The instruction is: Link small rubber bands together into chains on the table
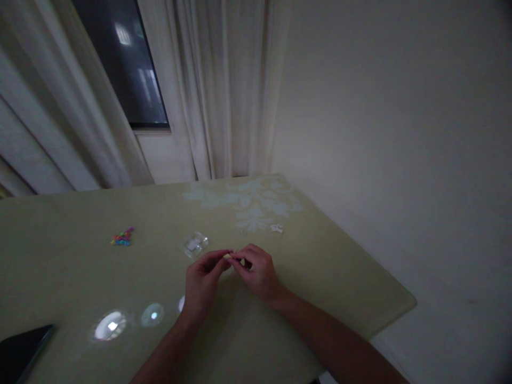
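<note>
Both hands met over the table: the left hand [204,282] pinched a small pale piece [228,256] between thumb and fingertips, and the right hand [258,269] closed its thumb and forefinger on the same piece from the other side. Its details were too small to make out.

Just beyond the left hand lay a clear plastic container [194,244], leaving that hand little space forward. A little farther beyond the right hand sat some small white parts [276,229]. Well to the left of the left hand was a little heap of bright coloured pieces [122,237], and farther left, nearer the body, a dark flat object [26,349].

To the right of the right hand, a broad stretch of tabletop ran out to the slanting right edge, giving the elbow room to swing; the far edge lay well beyond both hands.

The table [320,266] was yellowish green and glossy, with round reflections left of the left forearm and a pale leaf pattern [252,200] ahead. Past it hung light curtains [228,90] around a dark window [124,58], with a plain wall [392,128] rightward.
</note>
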{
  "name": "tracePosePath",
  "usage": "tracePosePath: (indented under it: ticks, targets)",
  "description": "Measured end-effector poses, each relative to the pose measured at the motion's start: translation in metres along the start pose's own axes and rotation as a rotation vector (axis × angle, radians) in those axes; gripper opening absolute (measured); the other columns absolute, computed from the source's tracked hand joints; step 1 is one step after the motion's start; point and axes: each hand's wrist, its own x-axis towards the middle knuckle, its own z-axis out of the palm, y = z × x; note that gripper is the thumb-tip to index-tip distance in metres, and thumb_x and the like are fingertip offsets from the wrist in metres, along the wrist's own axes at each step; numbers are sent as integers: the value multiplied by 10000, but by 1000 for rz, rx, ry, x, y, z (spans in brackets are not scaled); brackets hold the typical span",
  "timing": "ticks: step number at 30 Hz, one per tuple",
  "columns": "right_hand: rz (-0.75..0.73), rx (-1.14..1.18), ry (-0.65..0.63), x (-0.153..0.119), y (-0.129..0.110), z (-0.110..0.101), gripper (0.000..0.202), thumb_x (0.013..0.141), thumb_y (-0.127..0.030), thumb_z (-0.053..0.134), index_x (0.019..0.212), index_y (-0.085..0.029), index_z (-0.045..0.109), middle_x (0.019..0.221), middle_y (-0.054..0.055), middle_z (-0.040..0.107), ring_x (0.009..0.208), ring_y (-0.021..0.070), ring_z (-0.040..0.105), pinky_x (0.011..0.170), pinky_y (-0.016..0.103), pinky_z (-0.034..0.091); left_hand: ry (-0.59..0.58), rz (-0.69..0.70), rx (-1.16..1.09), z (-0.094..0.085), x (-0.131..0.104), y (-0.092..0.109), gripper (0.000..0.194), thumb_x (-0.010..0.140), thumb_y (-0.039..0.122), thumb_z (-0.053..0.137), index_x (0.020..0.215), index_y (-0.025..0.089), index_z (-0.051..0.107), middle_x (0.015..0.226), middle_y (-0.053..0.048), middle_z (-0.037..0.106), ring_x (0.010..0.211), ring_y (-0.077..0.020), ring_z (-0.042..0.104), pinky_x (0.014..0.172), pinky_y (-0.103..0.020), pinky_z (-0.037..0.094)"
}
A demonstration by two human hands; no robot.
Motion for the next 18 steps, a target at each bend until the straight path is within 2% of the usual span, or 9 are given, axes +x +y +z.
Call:
tracePosePath:
  ticks: [3, 7, 11, 13, 15, 17, 18]
  targets:
    - [31, -21, -27, 2, -2, -2, 156, 973, -321, 688, 921, -190, 755, 774, 24, 671, 648, 135, 565, 636, 256, 473, -8, -19, -49, 3, -2, 0, 256, 779, 357, 809, 968, 185, 794, 966, -78, 840, 885, -247, 797, 814, -345, 653]
    - [80, -50, -95, 4, -3, -6, 120, 950, -289, 657, 888, -197, 704, 775, 22, 640, 674, 146, 558, 647, 267, 456, -97, 37, 37, 3, -2, 1, 262, 825, 374, 765, 1006, 184, 774, 1001, -86, 833, 921, -254, 790, 870, -384, 640]
    - [158, -29, -139, 6, 1, -9, 115, 928, -305, 648, 871, -207, 668, 784, 19, 622, 684, 149, 548, 651, 272, 450, -201, 85, 167, -8, 8, 1, 326, 896, 427, 660, 1111, 195, 740, 1076, -98, 814, 967, -253, 777, 885, -400, 627]
    - [196, -11, -136, 6, 5, -9, 128, 928, -321, 648, 879, -205, 668, 790, 18, 625, 676, 145, 542, 643, 269, 445, -136, 155, 313, -22, 18, 0, 362, 915, 448, 612, 1161, 203, 714, 1164, -118, 782, 1023, -264, 754, 900, -415, 610]
    - [224, 4, -122, 7, 9, -8, 136, 924, -330, 657, 883, -201, 671, 790, 17, 625, 670, 140, 537, 636, 263, 439, 49, 263, 585, -40, 30, -4, 408, 894, 465, 618, 1195, 197, 689, 1277, -147, 720, 1141, -307, 692, 967, -468, 563]
    - [243, 19, -109, 8, 12, -8, 137, 917, -328, 668, 882, -196, 672, 784, 13, 619, 665, 137, 530, 632, 260, 431, 139, 302, 874, -58, 41, -10, 575, 851, 478, 653, 1328, 159, 616, 1419, -204, 622, 1338, -387, 551, 1127, -579, 409]
    - [249, 22, -110, 8, 13, -8, 137, 916, -326, 670, 879, -194, 672, 781, 10, 615, 662, 136, 526, 633, 259, 427, 170, 268, 991, -66, 46, -13, 691, 826, 499, 681, 1403, 138, 559, 1501, -237, 546, 1390, -432, 488, 1145, -626, 358]
